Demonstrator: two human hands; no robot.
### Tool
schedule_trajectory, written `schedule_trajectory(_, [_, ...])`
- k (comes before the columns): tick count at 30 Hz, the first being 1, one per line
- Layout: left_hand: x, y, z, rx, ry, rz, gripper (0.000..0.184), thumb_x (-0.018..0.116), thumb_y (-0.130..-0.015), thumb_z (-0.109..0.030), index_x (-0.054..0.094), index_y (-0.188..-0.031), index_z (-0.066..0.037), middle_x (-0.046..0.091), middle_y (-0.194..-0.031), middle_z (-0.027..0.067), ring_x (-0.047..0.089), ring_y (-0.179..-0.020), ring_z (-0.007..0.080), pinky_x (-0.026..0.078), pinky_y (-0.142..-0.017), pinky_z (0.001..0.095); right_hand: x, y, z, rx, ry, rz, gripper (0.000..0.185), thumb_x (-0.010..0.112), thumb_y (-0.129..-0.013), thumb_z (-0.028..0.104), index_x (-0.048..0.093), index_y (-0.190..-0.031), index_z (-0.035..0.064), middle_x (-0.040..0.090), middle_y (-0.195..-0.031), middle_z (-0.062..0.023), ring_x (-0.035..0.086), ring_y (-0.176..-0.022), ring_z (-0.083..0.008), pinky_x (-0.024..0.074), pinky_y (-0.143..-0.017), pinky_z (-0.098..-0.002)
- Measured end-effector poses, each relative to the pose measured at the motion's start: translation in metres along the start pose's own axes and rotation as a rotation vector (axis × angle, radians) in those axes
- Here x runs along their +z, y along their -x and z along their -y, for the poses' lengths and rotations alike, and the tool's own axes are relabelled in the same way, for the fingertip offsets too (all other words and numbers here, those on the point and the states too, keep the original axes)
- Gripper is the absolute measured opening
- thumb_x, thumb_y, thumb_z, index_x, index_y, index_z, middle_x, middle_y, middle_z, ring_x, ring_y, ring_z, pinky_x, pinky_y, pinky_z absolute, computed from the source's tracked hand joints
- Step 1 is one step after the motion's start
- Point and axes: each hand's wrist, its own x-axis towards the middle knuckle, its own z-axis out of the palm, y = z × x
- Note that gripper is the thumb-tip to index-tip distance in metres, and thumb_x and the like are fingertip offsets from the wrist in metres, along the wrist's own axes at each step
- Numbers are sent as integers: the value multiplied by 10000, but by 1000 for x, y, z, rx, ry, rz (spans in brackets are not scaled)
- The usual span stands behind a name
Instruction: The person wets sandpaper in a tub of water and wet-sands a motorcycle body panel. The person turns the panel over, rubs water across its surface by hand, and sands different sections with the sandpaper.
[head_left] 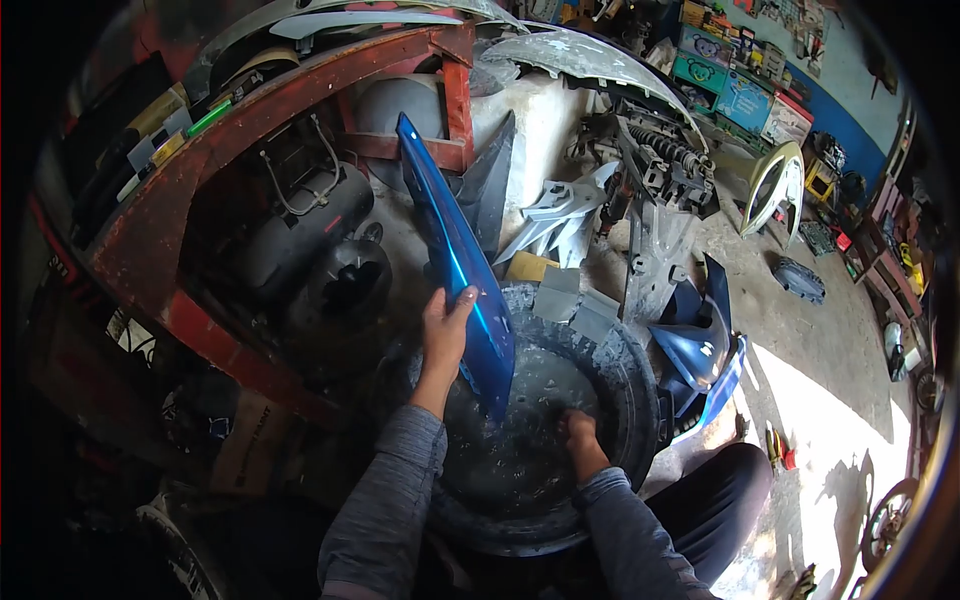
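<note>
A long, glossy blue panel point(462, 262) stands tilted over a round dark basin point(632, 400), its lower end at the murky water. My left hand point(446, 328) is closed on the panel's left edge, thumb across its face. To the right, my right hand point(579, 430) is at the water inside the basin; its fingers are partly under or at the surface, and what they hold, if anything, is hidden. Grey sheets point(575, 304) lie over the basin's far rim, beside a yellowish block point(530, 266).
A red metal frame point(200, 225) stands at the left, with a black tank point(305, 228) under it. More blue panels point(700, 345) lean right of the basin. Behind are a metal frame with a spring point(665, 150) and pale panels point(560, 220).
</note>
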Motion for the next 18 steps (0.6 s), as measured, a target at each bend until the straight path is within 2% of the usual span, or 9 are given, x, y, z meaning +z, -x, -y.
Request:
schedule_trajectory(1, [0,0,-1,-12,-19,25,286,701,-943,-248,613,-1069,-6,667,-974,39,599,-862,98,485,-792,269,0,-29,-52,-165,140,-99,235,513,-965,162,677,-995,-4,670,-833,-108,663,-751,-257,581,-738,-411])
schedule_trajectory(4, [1,1,1,-38,-3,60,286,747,-904,-200,608,-1066,-10,670,-979,46,613,-865,106,501,-793,285,-13,44,95,620,-760,248,258,489,-989,175,650,-1033,-20,661,-863,-115,664,-792,-262,578,-742,-412])
schedule_trajectory(6, [0,1,7,-21,-31,82,276,743,-901,-175,604,-1078,-14,674,-976,51,620,-864,110,508,-793,287,-7,73,179,340,-833,702,323,488,-1006,220,612,-1112,-59,656,-908,-136,637,-814,-247,562,-786,-406])
schedule_trajectory(10, [2,4,9,-58,-76,82,252,738,-895,-156,615,-1068,-20,681,-964,50,624,-860,112,505,-784,283,8,149,331,-261,-362,553,261,551,-967,121,618,-1163,-38,681,-978,-153,673,-917,-299,552,-816,-401])
schedule_trajectory(11, [1,3,11,-33,-98,85,256,747,-892,-182,618,-1053,-30,682,-948,45,629,-838,102,508,-753,276,13,147,342,-264,-368,551,261,551,-967,121,618,-1163,-38,681,-978,-153,673,-917,-299,552,-816,-401])
schedule_trajectory(13, [3,2,4,-1,-122,89,262,757,-888,-208,622,-1037,-41,683,-933,40,634,-816,92,512,-722,269,19,145,359,-856,230,301,372,600,-894,47,584,-1265,23,632,-1178,-201,635,-1070,-373,522,-916,-420])
schedule_trajectory(14, [5,2,0,-16,-178,69,278,759,-868,-222,634,-1015,-21,690,-909,59,641,-811,111,511,-718,283,20,145,364,-862,226,298,372,600,-894,47,584,-1265,23,632,-1178,-201,635,-1070,-373,522,-916,-420])
schedule_trajectory(16, [6,3,-3,-26,-235,51,297,761,-849,-235,647,-992,-1,698,-885,78,648,-806,130,509,-715,296,19,151,375,-1275,484,82,536,631,-824,32,530,-1349,75,506,-1373,-210,548,-1195,-420,467,-1007,-427])
schedule_trajectory(18, [12,3,-13,-9,-425,73,372,780,-781,-270,646,-1000,-1,713,-874,122,683,-798,168,521,-707,329,13,157,387,-1332,554,168,610,643,-803,50,493,-1393,99,432,-1464,-180,435,-1341,-400,396,-1093,-470])
